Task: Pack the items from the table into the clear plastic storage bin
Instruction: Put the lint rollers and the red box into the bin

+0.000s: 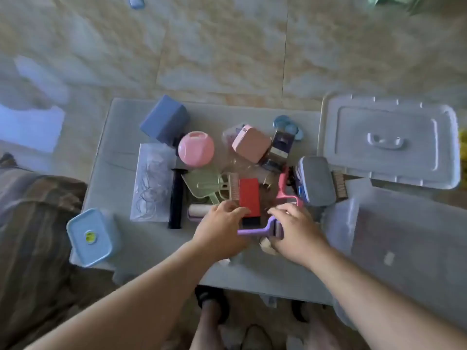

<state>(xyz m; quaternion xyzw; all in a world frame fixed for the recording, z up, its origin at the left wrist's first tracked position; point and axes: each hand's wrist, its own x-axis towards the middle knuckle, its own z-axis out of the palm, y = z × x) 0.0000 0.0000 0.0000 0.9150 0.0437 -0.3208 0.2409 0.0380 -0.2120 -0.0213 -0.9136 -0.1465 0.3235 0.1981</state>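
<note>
The clear plastic storage bin [404, 238] stands at the table's right end, its lid [389, 140] lying behind it. Many items crowd the middle of the table. My left hand [222, 231] rests against the near end of a red box [249, 199], fingers curled at its left edge. My right hand [295, 231] lies over the head of a purple lint roller [255, 231], whose handle points left between my hands. Whether either hand grips its item is unclear. A pink lint roller [285, 190] lies just behind my right hand.
On the grey table [151, 248] are a blue box [165, 120], a pink round case [195, 149], a pink square case [251, 144], a clear bag of hair ties [151, 183], a green dustpan [204, 185], a grey-lidded container [317, 183] and a light blue container [89, 236].
</note>
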